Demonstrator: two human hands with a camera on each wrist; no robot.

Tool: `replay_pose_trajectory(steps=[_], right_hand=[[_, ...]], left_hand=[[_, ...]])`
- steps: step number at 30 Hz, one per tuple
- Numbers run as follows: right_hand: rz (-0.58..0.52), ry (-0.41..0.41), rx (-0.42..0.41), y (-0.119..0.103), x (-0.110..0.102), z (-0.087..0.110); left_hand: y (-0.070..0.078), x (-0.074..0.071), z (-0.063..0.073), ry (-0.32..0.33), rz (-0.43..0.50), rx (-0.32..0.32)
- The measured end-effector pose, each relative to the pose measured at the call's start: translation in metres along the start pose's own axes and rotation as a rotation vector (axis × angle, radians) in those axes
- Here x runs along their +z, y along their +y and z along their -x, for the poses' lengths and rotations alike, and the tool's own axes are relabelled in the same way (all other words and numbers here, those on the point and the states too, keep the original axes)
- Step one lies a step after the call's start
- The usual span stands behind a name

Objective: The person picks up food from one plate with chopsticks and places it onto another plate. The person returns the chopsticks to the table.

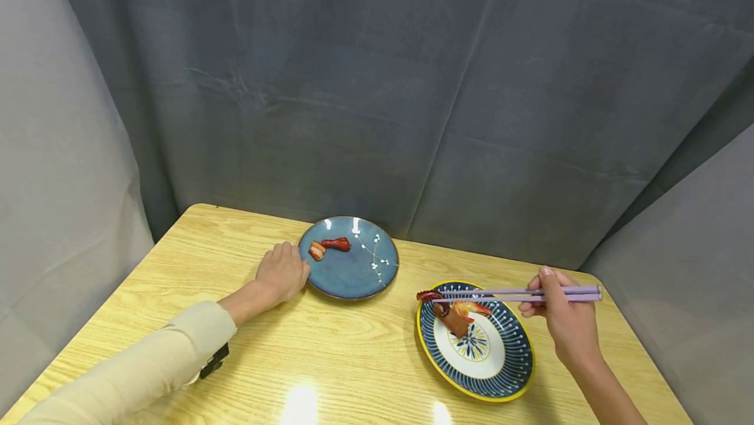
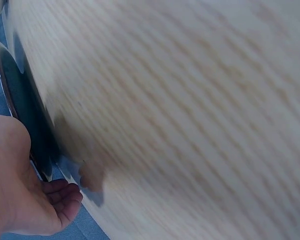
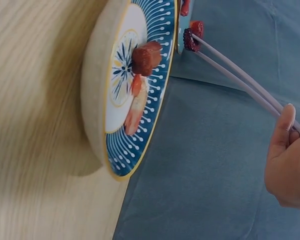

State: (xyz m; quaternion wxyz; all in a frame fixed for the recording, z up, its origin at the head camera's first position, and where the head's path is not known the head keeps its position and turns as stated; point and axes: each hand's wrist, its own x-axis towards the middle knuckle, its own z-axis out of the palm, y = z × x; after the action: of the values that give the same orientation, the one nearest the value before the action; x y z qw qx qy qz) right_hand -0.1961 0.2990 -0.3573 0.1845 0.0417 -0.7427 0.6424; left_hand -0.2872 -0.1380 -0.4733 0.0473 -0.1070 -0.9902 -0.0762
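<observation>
My right hand (image 1: 568,317) holds a pair of lilac chopsticks (image 1: 530,295). Their tips pinch a dark red, bead-covered piece of food (image 3: 191,41) that looks like an octopus tentacle, raised over the patterned plate (image 1: 501,382). On that plate lie a brown meat chunk (image 3: 147,58) and a shrimp (image 3: 136,112). At the far side of the table, my left hand (image 1: 283,272) grips the left rim of a blue plate (image 1: 353,281), its fingers curled by the edge in the left wrist view. A red drumstick-shaped piece (image 1: 337,243) and a striped meat slice (image 1: 317,251) lie on the blue plate.
Both plates stand on a light wooden table (image 1: 347,359). A dark grey curtain (image 1: 353,117) hangs behind the table's far edge, with paler cloth (image 1: 65,183) at the sides. The patterned plate stands nearer and to the right of the blue one.
</observation>
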Motion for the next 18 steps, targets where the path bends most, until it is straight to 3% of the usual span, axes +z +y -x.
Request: replay_pose_trajectory(steps=[18], right_hand=[[0.051,-0.019,0.047,0.010,-0.013,0.012]], left_hand=[[0.002,-0.004,0.001,-0.017,0.008,-0.005]])
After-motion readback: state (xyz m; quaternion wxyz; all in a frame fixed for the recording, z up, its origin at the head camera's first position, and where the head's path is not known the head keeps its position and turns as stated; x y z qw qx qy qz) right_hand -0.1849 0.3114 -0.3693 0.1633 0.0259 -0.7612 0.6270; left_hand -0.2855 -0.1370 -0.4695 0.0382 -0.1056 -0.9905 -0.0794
